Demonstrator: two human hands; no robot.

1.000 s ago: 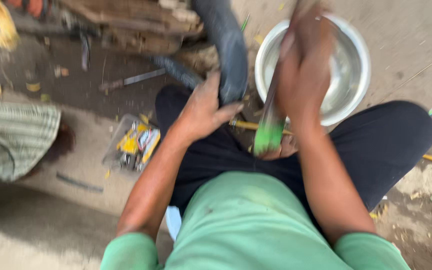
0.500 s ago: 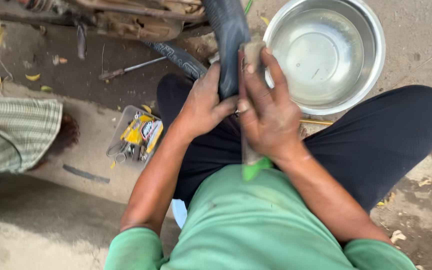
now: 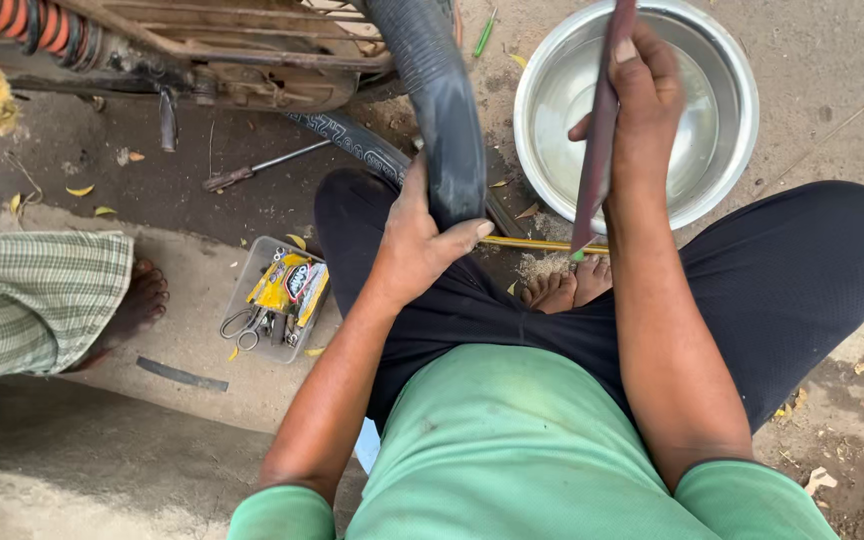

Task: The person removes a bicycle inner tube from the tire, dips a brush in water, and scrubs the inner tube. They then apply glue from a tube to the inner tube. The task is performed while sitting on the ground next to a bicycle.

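The right hand (image 3: 642,105), at upper right of the frame, has lifted a flat reddish strip (image 3: 600,130) off the black inner tube (image 3: 447,110), pausing the rubbing; the left hand (image 3: 422,235) still clamps the tube at centre, beside the steel basin (image 3: 732,150).

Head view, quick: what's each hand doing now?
Left hand: closed on the black rubber inner tube.
Right hand: closed on a long flat dark-red tool.
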